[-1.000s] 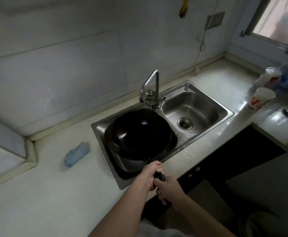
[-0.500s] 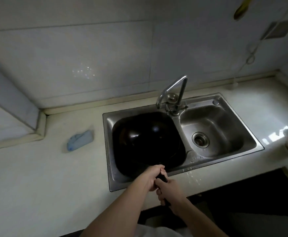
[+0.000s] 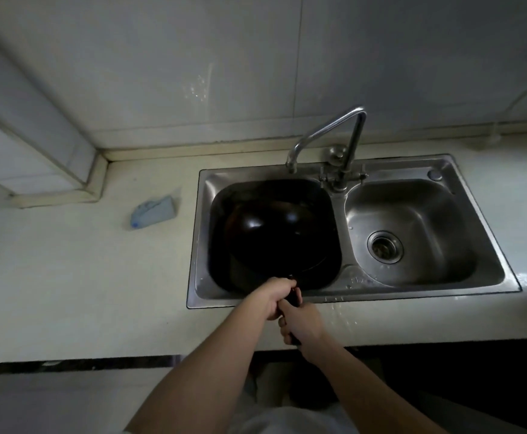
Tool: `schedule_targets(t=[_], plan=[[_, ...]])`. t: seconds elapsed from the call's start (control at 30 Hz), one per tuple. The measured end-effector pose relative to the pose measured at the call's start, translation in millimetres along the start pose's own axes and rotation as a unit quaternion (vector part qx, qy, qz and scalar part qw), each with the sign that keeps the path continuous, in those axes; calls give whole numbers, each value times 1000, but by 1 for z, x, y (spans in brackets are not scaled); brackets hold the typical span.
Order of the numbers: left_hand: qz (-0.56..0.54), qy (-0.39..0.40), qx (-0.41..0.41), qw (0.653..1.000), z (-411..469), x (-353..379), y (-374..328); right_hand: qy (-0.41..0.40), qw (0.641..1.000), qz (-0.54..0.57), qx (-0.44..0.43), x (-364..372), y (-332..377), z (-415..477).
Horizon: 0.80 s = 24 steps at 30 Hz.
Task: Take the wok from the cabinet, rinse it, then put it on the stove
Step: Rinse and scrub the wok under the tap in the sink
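Down in the sink's [image 3: 412, 292] left basin sits the dark wok [image 3: 274, 236], tilted. Both hands curl tightly around its handle [image 3: 294, 296]: left hand [image 3: 275, 296] nearer the sink, right hand [image 3: 303, 324] just behind it over the table [image 3: 67, 277].

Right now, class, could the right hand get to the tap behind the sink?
Probably yes, once freed. The right hand grips the wok by its handle, as does the left hand, so it must let go first. Between it and the tap lies only the sink; nothing blocks it.
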<state>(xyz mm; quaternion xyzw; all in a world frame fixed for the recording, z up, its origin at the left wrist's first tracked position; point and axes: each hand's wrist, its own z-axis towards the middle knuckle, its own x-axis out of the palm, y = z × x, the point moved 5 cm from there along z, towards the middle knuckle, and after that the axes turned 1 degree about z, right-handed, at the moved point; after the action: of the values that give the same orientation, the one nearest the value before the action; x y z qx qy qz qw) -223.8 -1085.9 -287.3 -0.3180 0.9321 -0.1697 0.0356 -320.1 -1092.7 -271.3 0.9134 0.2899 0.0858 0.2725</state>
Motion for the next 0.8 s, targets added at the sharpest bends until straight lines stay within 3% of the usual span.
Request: schedule_targets(t=[0.13, 0.4, 0.63, 0.8], plan=[[-44, 8, 3, 999, -4, 2, 2, 2, 1000, 1, 7, -4, -1, 5], [214, 3, 50, 976, -2, -10, -6, 2, 999, -38, -16, -10, 6, 5], [457, 16, 78, 886, -12, -7, -15, -28, 995, -99, -14, -15, 3, 3], [527, 24, 111, 842, -11, -2, -20, -35, 993, -109, 6, -15, 2, -1]])
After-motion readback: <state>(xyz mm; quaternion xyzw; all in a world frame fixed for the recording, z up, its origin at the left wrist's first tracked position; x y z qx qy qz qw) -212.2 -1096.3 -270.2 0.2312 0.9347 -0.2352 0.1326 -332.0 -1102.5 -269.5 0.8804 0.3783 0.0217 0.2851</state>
